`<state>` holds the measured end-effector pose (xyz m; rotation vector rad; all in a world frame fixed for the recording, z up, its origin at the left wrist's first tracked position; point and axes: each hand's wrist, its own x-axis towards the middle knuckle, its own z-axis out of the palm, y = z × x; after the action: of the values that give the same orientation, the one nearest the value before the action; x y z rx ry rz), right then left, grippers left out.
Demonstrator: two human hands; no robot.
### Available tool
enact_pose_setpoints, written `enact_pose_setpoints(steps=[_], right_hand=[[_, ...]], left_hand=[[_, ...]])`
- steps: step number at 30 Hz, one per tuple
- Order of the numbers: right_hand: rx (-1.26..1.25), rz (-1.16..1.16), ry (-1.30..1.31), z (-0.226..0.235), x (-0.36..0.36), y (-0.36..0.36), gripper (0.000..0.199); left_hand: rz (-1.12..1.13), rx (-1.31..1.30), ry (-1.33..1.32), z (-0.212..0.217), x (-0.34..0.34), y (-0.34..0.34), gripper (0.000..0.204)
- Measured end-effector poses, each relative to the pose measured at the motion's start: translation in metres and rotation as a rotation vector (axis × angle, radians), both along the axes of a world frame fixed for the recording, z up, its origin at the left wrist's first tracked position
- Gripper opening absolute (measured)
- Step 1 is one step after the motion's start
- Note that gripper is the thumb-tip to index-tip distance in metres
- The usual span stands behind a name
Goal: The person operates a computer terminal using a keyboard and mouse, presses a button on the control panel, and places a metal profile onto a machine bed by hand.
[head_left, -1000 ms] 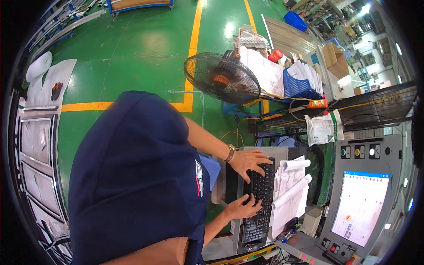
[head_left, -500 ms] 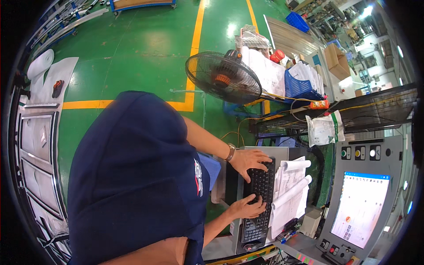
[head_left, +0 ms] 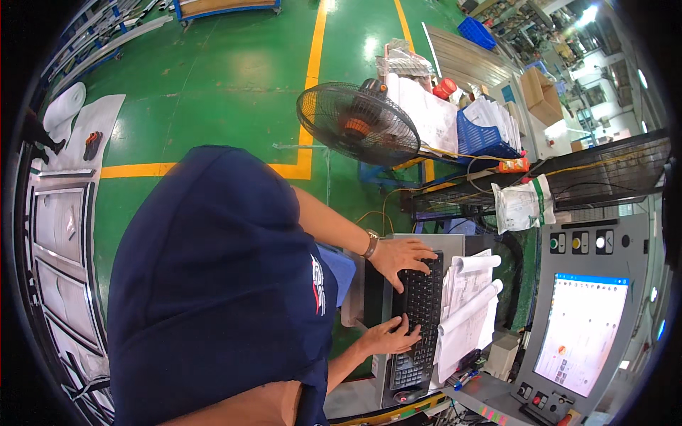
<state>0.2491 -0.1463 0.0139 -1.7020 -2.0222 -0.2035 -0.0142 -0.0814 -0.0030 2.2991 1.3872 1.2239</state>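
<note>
a long black plastic keyboard (head_left: 426, 298) lies on a flat grey metal stand (head_left: 449, 245), right of centre in the frame, its length running from top to bottom. the left hand (head_left: 403, 263), with a metal wristwatch (head_left: 371, 243) at its wrist, is over the upper part of the keyboard, fingers spread apart and clamped on nothing. the right hand (head_left: 388, 338) is over the keys lower down, fingers loosely bent and apart, also gripping nothing; whether either hand presses a key, i cannot tell. a small dark computer mouse (head_left: 406, 396) sits just beside the keyboard's lower end. right of the keyboard lies a pile of white printed paper sheets (head_left: 462, 316) with curled edges. at the lower right of the frame, a grey metal control panel (head_left: 602, 264) carries a lit rectangular screen (head_left: 581, 330). a round black wire-caged fan (head_left: 355, 126) stands at upper centre.
</note>
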Motion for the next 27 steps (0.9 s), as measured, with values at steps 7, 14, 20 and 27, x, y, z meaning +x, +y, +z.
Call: enact_pose_setpoints(steps=[7,14,20,27], right_hand=[[-0.040,-0.103,0.048,0.004,0.012,0.012,0.057],[-0.102,-0.040,0.006,0.019,-0.008,0.030,0.057],[-0.126,-0.103,0.057,0.013,0.008,0.035,0.054],[-0.080,-0.124,-0.014,0.009,0.014,0.030,0.057]], left_hand=[[-0.007,-0.024,-0.001,0.003,-0.001,-0.002,0.091],[0.010,-0.012,-0.001,0.000,0.001,0.000,0.091],[0.010,0.012,-0.028,-0.003,0.002,0.000,0.091],[0.005,0.033,-0.018,-0.003,0.001,0.000,0.091]])
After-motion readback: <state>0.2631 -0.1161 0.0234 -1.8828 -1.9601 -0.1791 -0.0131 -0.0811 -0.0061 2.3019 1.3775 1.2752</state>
